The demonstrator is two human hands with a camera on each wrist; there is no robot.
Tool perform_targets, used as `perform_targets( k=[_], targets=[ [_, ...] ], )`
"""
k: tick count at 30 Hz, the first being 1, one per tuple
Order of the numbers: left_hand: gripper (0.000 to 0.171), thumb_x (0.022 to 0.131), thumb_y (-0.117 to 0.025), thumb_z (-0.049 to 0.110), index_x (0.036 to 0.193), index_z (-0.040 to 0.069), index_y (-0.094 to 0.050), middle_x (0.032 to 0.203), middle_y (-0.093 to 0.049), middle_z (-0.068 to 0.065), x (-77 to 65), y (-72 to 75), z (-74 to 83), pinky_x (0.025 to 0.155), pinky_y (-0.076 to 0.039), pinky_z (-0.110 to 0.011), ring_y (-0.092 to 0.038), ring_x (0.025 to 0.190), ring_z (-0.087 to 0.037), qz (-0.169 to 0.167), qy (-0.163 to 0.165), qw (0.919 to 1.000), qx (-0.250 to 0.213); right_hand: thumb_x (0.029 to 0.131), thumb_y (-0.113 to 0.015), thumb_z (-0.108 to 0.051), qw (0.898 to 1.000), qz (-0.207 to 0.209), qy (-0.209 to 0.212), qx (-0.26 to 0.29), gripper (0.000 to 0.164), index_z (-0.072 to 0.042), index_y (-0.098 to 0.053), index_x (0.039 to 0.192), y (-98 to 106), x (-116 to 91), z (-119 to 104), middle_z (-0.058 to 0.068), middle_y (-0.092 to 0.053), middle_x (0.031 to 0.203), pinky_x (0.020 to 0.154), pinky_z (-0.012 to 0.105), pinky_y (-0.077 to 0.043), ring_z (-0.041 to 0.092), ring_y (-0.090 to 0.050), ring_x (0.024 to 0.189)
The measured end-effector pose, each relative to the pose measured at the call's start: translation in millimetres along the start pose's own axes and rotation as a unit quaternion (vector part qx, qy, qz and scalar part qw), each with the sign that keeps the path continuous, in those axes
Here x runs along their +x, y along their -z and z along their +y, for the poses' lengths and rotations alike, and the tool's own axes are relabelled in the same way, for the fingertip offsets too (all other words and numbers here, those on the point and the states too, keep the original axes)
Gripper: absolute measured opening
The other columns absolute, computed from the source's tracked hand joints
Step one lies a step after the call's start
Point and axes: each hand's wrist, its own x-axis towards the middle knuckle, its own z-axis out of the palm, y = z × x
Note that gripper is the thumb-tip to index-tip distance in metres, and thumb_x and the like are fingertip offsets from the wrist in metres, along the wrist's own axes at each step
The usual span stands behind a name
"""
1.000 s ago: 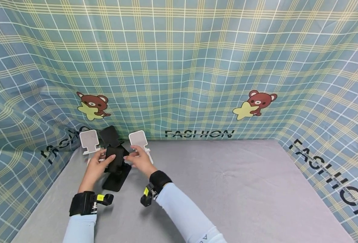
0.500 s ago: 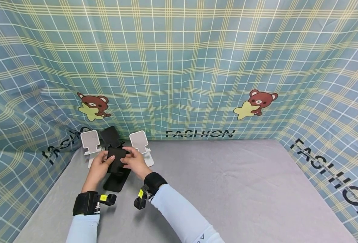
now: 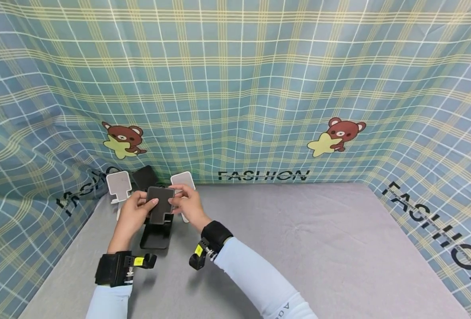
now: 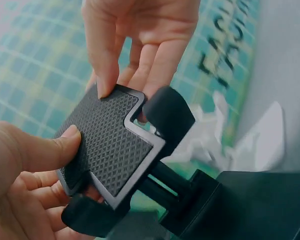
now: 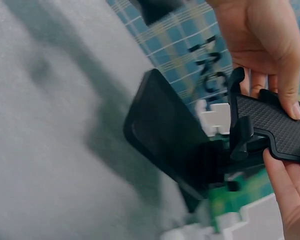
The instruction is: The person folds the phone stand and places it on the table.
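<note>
Both hands hold a black phone stand (image 3: 161, 204) raised above the bed-like grey surface at the left. My left hand (image 3: 133, 212) pinches the left edge of its plate, thumb on the textured pad (image 4: 107, 132). From the other side my right hand (image 3: 191, 206) pinches the plate's edge, thumb on top in the right wrist view. Two curved hooks stick out at the plate's lower end, seen in the left wrist view. A short stem joins the plate to a wide black base (image 5: 165, 132), which hangs below and tilts.
Behind the hands stand a white phone stand (image 3: 118, 184) at the left, another black stand (image 3: 144, 177) and a second white stand (image 3: 182, 178) at the right, partly hidden by the right hand. Checked cloth (image 3: 239, 110) rises behind the grey surface (image 3: 299, 239).
The held stand has turned so its textured pad faces the head camera, and it has shifted slightly right. My right hand has changed its place on the plate's edge.
</note>
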Motion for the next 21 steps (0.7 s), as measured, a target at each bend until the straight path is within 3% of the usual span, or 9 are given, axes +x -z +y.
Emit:
perform_targets(
  k=[6,11,15,21],
  targets=[
    [0.026,0.093,-0.061,0.017,0.104,-0.003,-0.049,0.090,-0.063,-0.017,-8.8,-9.5,39.5,0.058,-0.055,-0.022,-0.061,0.065,-0.001,0.003,-0.037,0.9966,-0.074,0.082,-0.063,0.005,0.999,-0.015,0.033,-0.021,0.038,-0.005,-0.065,0.118,32.4,-8.9,-39.1,0.002,-0.055,0.081,0.066,0.037,-0.060,0.014,-0.063,0.066],
    [0.025,0.090,-0.065,0.013,0.097,-0.003,-0.047,0.083,-0.063,-0.011,-18.0,-26.5,70.0,0.060,-0.058,-0.027,-0.065,0.066,-0.004,-0.032,-0.068,0.9841,-0.161,0.082,-0.064,0.004,0.996,-0.023,0.052,-0.072,0.037,-0.005,-0.064,0.118,67.0,-27.2,-73.1,0.006,-0.056,0.085,0.067,0.037,-0.060,0.017,-0.064,0.071],
    [0.025,0.088,-0.067,0.012,0.096,-0.004,-0.048,0.084,-0.064,-0.013,-25.0,-47.7,88.3,0.062,-0.060,-0.033,-0.068,0.068,-0.008,-0.070,-0.079,0.9710,-0.214,0.085,-0.063,0.000,0.991,-0.029,0.058,-0.116,0.037,-0.008,-0.063,0.120,100.1,-46.4,-89.3,0.008,-0.057,0.089,0.069,0.037,-0.060,0.019,-0.065,0.076],
    [0.022,0.086,-0.068,0.007,0.090,-0.003,-0.049,0.081,-0.062,-0.013,-34.1,-86.7,106.1,0.061,-0.060,-0.037,-0.068,0.067,-0.014,-0.122,-0.086,0.9539,-0.260,0.083,-0.065,0.001,0.991,-0.002,0.046,-0.122,0.037,-0.006,-0.063,0.119,143.4,-74.7,-92.6,0.006,-0.057,0.089,0.070,0.039,-0.060,0.018,-0.066,0.078]
  ],
)
